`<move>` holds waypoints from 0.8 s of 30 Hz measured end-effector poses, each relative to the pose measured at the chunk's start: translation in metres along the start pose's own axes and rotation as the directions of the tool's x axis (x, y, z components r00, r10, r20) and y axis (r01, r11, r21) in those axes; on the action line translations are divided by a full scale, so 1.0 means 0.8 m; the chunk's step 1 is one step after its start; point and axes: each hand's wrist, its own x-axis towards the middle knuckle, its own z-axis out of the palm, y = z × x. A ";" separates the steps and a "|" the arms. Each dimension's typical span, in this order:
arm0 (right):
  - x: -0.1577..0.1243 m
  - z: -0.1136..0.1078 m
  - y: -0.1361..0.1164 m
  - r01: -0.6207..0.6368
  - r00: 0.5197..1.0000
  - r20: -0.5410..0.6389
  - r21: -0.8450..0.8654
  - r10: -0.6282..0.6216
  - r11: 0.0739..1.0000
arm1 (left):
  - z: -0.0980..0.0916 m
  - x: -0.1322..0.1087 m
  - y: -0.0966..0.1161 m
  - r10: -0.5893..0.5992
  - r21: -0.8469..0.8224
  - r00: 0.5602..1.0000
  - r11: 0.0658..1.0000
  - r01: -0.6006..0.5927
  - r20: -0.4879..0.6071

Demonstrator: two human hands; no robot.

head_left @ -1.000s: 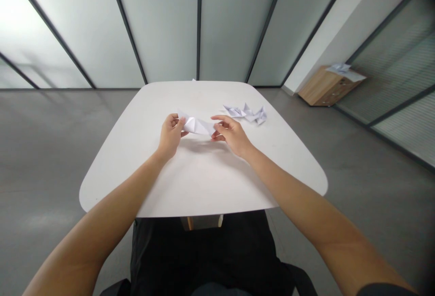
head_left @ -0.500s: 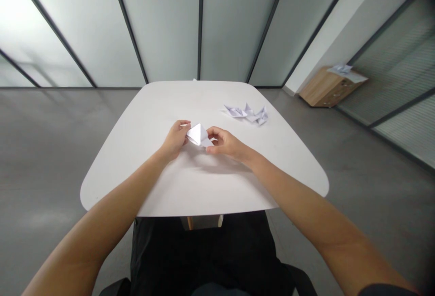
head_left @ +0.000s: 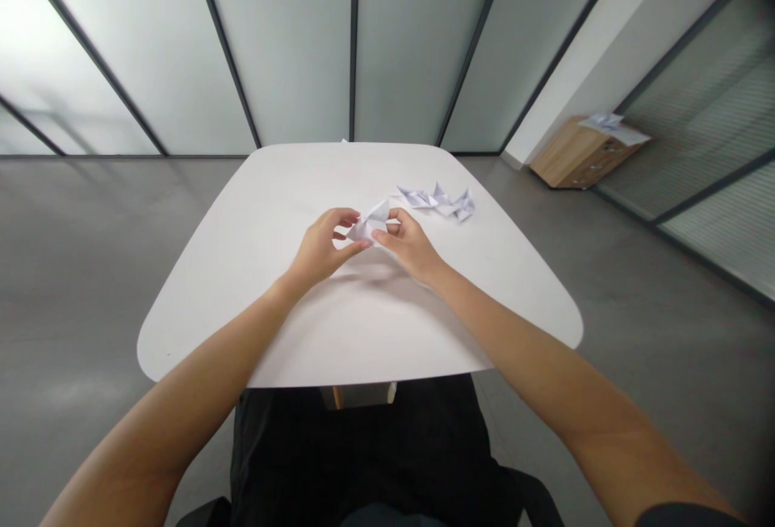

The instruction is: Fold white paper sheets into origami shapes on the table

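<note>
Folded white paper piece (head_left: pixel 369 227), small, creased into points, held just above the white table (head_left: pixel 303 325) at frame centre. One pointed flap sticks up toward the upper right of the piece.

Left hand (head_left: pixel 324 246): comes in from lower left, forearm stretched diagonally over the near table edge. Thumb and forefinger curl around the left end of the paper, forming an open ring; thumb tip pinches the lower edge. Grasping the paper.

Right hand (head_left: pixel 410 243): comes in from lower right, forearm likewise crossing the table edge. Fingers bent, tips on the right end of the paper, thumb underneath. Also grasping the paper. The two hands nearly touch, fingertips close together over the piece.

Beyond the hands, up and right on the table: a small cluster of folded paper shapes (head_left: pixel 437 201), white, lying apart from the held piece.

Far right of frame, on the floor by the wall: a low wooden cabinet (head_left: pixel 575 157) with loose papers (head_left: pixel 611 125) on top. Frosted glass panels (head_left: pixel 291 43) fill the upper frame.
</note>
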 end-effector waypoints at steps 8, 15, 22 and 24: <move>-0.002 -0.002 0.003 0.047 0.999 0.021 -0.001 -0.047 0.999 | 0.002 0.001 -0.009 -0.107 -0.049 0.993 0.993 0.109 0.052; -0.001 -0.003 0.005 0.018 0.999 0.036 0.030 -0.019 0.999 | -0.003 0.001 -0.003 -0.122 0.036 0.992 0.992 0.121 0.034; -0.008 -0.002 -0.010 0.025 1.000 0.010 -0.016 -0.025 1.000 | -0.004 0.000 -0.002 -0.130 0.036 0.988 0.991 0.127 0.078; -0.008 -0.003 -0.013 0.041 0.999 -0.017 -0.050 -0.041 0.998 | -0.002 0.000 -0.004 -0.133 0.053 0.989 0.990 0.130 0.063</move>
